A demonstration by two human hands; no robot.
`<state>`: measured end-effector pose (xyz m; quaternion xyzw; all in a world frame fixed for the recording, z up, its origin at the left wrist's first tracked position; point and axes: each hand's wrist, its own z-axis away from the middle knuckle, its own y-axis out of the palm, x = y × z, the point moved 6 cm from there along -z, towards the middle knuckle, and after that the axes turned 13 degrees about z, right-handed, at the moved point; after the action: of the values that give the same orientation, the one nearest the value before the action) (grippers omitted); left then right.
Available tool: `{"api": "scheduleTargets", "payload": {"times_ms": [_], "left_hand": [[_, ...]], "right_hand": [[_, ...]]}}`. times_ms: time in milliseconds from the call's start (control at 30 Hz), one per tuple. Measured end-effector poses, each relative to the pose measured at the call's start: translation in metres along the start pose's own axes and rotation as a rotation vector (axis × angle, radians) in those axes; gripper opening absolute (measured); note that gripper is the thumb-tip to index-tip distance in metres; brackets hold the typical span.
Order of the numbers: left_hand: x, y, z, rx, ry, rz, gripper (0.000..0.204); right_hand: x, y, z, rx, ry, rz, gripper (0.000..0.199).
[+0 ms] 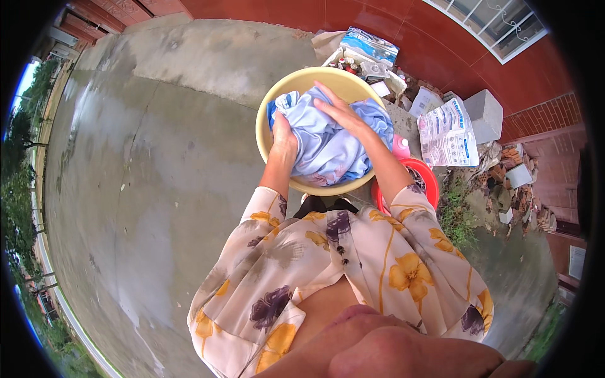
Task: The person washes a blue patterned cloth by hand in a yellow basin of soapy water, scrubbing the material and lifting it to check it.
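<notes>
A pale yellow basin (261, 129) in front of me holds a bunched heap of light blue cloth (321, 135). My left hand (285, 133) grips the cloth at the heap's left side, its fingers partly hidden in the folds. Across the upper right of the heap lies my right hand (345, 116), open, with its fingers stretched out against the fabric. Deeper blue fabric shows along the basin's inner wall. Whether the heap is one piece or several cannot be made out.
Right of the basin stand a red tub (430, 183) and a pink bottle (401, 146). Beyond them are a printed plastic bag (449, 133), a pale block (484, 116) and brick rubble (513, 170). A red wall (435, 44) borders the wet concrete ground (157, 189).
</notes>
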<state>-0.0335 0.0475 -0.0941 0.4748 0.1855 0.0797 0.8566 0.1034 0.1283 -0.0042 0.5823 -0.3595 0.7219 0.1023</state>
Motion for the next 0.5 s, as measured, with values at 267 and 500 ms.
{"api": "scheduleTargets", "payload": {"times_ms": [267, 500], "left_hand": [[0.063, -0.002, 0.015, -0.021, 0.047, -0.174, 0.035], [0.042, 0.005, 0.003, 0.398, -0.1, -0.089, 0.04]], "right_hand": [[-0.021, 0.019, 0.015, -0.707, -0.017, 0.569, 0.03], [0.041, 0.068, 0.041, -0.632, -0.291, 0.542, 0.035]]}}
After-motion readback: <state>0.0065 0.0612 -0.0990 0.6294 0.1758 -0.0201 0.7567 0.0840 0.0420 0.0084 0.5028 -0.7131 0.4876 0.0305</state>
